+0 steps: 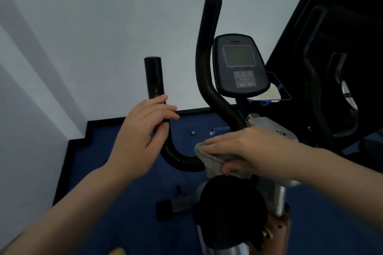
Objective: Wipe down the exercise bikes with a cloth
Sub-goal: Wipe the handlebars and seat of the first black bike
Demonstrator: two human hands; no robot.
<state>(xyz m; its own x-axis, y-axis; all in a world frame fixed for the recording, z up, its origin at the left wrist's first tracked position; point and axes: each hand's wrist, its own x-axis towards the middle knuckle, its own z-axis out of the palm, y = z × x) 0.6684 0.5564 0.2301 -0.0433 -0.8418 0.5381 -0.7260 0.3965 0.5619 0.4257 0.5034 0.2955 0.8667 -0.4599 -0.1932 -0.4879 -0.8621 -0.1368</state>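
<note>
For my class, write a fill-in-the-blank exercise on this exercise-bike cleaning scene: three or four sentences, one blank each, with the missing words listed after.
1. The left hand grips the bike's left ____.
2. The right hand presses a grey ____ onto the curved bar.
3. The console with its screen sits between the two handlebars and its screen is ____, showing no readout.
4. The floor under the bike is ____ in colour.

Missing words: handlebar; cloth; blank; blue

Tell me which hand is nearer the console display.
Right. The right hand presses the grey cloth on the handlebar just below the console; the left hand grips the left handlebar, farther to the side.
</note>
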